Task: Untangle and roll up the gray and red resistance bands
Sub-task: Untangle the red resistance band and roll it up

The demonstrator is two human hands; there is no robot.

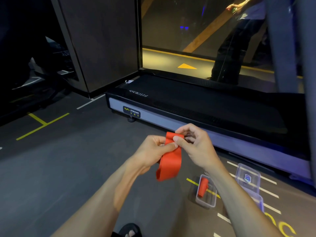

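A flat red resistance band (170, 161) hangs in the air in front of me, its upper end folded over. My left hand (152, 151) pinches that upper part from the left, thumb pressed on the band. My right hand (195, 142) pinches the folded top from the right with thumb and curled fingers. The band's lower end dangles loose. On the floor to the lower right, a clear plastic box (206, 200) holds a rolled red band (203, 187). I see no gray band.
A black treadmill deck (205, 103) runs across the floor just beyond my hands. The clear box lid (248, 177) lies to the right of the box. Another person stands at the upper right behind the treadmill. My sandalled foot (130, 230) shows at the bottom.
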